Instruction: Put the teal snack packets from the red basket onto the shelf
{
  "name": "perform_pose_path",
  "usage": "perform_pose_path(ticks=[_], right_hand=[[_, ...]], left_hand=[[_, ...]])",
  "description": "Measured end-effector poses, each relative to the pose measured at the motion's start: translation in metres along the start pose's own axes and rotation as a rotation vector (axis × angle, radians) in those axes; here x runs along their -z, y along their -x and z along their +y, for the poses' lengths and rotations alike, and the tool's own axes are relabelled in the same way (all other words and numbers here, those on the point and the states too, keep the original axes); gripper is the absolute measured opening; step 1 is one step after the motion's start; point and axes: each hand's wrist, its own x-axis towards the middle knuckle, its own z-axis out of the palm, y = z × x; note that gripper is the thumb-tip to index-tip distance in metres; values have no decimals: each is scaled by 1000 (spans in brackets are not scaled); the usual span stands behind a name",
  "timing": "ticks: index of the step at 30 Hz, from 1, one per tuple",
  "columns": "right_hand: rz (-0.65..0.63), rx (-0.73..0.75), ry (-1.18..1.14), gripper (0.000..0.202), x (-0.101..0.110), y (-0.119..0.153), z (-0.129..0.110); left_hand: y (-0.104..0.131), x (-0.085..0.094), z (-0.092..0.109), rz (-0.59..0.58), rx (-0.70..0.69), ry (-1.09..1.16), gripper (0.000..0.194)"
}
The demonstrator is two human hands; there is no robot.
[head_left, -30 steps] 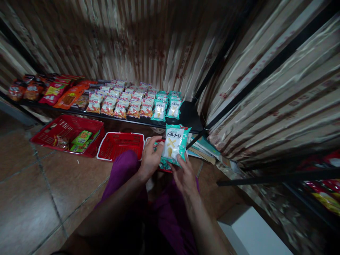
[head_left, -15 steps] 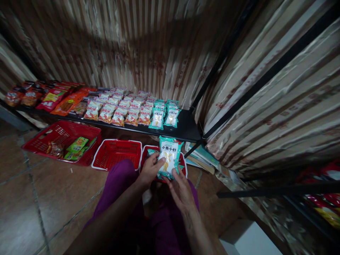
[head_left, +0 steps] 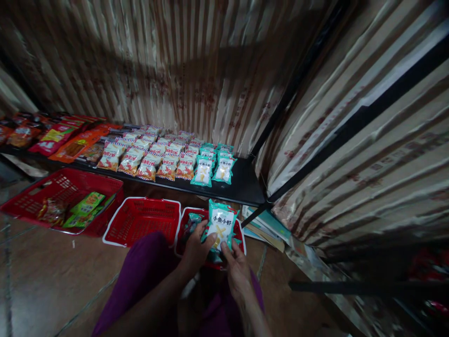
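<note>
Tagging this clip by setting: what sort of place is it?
Probably a small shop or storeroom: snack bags in rows by kind on a low black shelf, and a red basket holding more teal packets.

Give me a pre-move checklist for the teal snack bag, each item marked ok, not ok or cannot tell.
1. Left hand on the snack bag: ok.
2. Right hand on it too: ok.
3. Printed front facing up toward the wearer: ok.
4. Bare space on the black shelf, right of the teal bags: ok.
5. Bag over the shelf: not ok, it's above the right-hand red basket.
6. Bag's seals intact: cannot tell.
</note>
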Motion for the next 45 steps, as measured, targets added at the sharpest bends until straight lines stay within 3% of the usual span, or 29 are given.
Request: perform_pose_path(ticks=[6,14,21,25,31,45], right_hand=[[45,76,145,51,6,-61,-12],[135,302,320,48,3,-151,-42],[150,372,401,54,0,-200,-48],[181,383,440,57,-2,-216,-47],[209,407,494,58,-1,-228,-44],[200,418,673,56,-7,-214,-55]], left_hand=[[-49,-20,-2,-21,-152,-89,51],[-112,-57,29,34,-327,-125,47],[-146,-68,32,49,-484,-497,52],[-160,-72,27,54,-532,-656,53],[-173,-80,25,99,-577,-728,51],[-174,-77,17,98,-604,-789,51]])
